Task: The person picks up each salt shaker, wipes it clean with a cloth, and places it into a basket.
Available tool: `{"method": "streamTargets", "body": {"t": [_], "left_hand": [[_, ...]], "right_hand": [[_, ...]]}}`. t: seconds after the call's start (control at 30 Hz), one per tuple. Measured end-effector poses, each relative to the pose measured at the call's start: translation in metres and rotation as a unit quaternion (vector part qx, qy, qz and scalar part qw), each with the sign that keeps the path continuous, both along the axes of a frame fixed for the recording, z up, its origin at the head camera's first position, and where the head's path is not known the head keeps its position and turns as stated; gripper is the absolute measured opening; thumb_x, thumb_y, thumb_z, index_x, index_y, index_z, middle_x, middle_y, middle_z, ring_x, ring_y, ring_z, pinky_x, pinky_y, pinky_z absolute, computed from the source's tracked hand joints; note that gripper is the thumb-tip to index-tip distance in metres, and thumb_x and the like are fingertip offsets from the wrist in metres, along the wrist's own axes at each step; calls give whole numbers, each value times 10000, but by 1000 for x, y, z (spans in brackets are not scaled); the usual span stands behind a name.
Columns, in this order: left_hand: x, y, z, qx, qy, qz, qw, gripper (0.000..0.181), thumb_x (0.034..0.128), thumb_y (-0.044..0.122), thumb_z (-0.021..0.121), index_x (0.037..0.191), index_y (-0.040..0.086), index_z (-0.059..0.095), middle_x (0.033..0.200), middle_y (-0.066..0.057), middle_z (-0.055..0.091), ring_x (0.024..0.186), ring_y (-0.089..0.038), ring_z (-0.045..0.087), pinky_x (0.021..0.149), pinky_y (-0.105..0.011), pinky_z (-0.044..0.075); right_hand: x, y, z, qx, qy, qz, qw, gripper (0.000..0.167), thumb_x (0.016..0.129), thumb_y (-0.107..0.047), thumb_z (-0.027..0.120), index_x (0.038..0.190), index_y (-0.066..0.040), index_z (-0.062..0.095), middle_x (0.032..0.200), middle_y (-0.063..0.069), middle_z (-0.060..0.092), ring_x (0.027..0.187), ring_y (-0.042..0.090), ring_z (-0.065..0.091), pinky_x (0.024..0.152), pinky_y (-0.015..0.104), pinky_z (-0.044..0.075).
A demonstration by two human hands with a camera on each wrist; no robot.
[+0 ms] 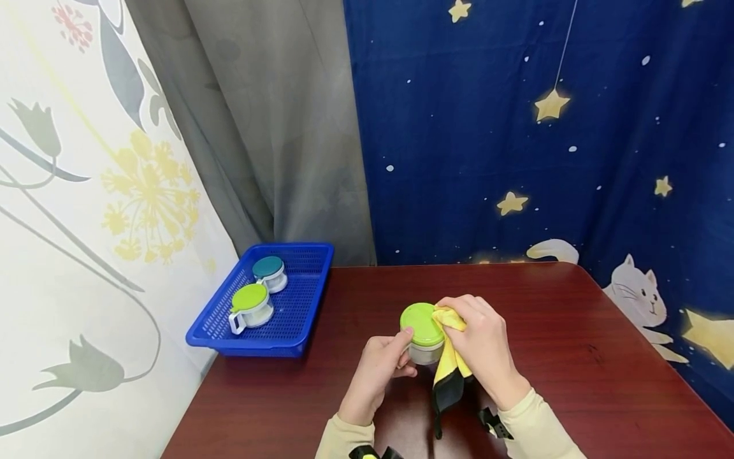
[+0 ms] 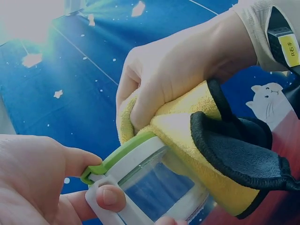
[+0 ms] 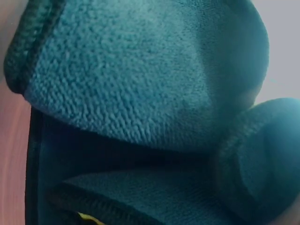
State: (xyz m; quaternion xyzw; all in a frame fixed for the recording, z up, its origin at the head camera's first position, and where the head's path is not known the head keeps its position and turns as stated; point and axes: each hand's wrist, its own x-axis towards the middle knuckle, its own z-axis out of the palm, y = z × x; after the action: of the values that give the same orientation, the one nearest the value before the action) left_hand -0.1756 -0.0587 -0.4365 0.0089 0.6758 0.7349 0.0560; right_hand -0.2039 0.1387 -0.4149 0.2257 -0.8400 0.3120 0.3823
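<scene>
A clear jar point(image 1: 425, 354) with a green lid point(image 1: 420, 324) is held above the table by my left hand point(image 1: 378, 368). In the left wrist view the fingers curl round the jar's white handle point(image 2: 104, 200), and the thumb lies at the lid's edge. My right hand point(image 1: 480, 341) grips a yellow cloth point(image 1: 449, 319) with a dark underside and black edging, pressing it against the lid's right rim. Part of the cloth hangs down beside the jar. Dark cloth folds point(image 3: 131, 75) fill the right wrist view and hide the jar there.
On the left of the reddish-brown table point(image 1: 367, 299) stands a blue plastic basket point(image 1: 306, 319). It contains a jar with a green lid point(image 1: 250, 297) and another with a teal lid point(image 1: 268, 266). Grey and starry blue curtains point(image 1: 459, 140) hang behind the table.
</scene>
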Motion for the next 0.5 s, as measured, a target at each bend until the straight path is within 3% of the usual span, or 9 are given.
{"method": "streamTargets", "body": {"t": [0.5], "left_hand": [[3, 0, 1, -88, 28, 14, 10000, 510, 967, 293, 632, 599, -1, 436, 557, -30, 414, 557, -168, 552, 639, -350, 587]], "right_hand": [[4, -12, -4, 44, -33, -23, 10000, 309, 755, -72, 853, 1026, -184, 752, 970, -84, 680, 866, 124, 554, 689, 360, 534]]}}
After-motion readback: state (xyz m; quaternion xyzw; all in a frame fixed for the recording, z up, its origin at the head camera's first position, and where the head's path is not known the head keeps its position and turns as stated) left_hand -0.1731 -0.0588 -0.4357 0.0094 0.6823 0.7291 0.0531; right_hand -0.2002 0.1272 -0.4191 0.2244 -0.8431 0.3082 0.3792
